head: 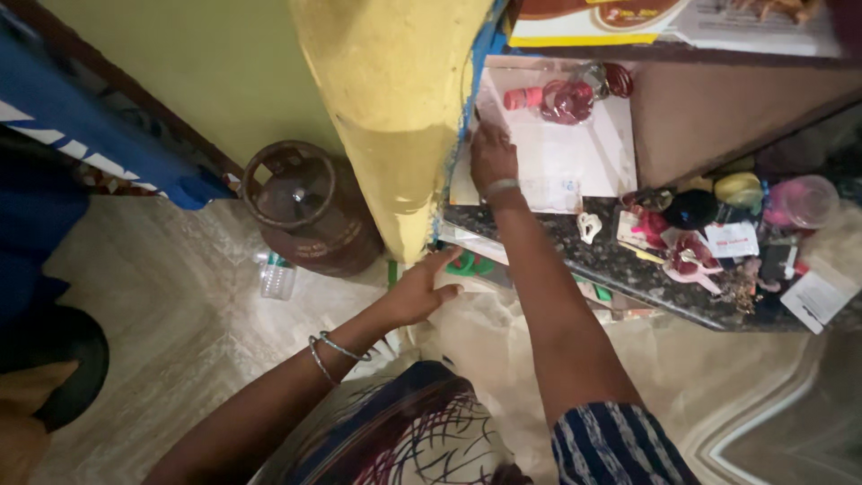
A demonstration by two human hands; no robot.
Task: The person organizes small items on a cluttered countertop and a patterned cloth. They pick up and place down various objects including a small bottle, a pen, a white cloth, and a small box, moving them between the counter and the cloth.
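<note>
Dim kitchen corner: yellow pillar (395, 108) splits the view, pale tiled floor on the left with a rusty gas cylinder (301, 211) and a clear plastic bottle (277, 277) beside it. Dark speckled counter (575, 251) on the right, cluttered at its far end with small packets, a pink lidded tub (804, 199) and a white clip (589, 225).

Your right hand (493, 154) lies flat, fingers together and extended, palm down on the white sheet (575, 153) that sits on the counter against the pillar. Nothing gripped, just pressing its left edge. Red wrapped bundle (561, 99) sits on the same sheet, well beyond your fingertips.

Your left hand (422, 289) is lower, by the pillar base, fingers loosely spread, index out toward the green items (471, 265) under the counter edge. Holding nothing.

Sheet looks thin, light and floppy, probably slick. Judgement: pinch it at the near-left corner, right under your right fingers; it'll likely slide rather than lift.
</note>
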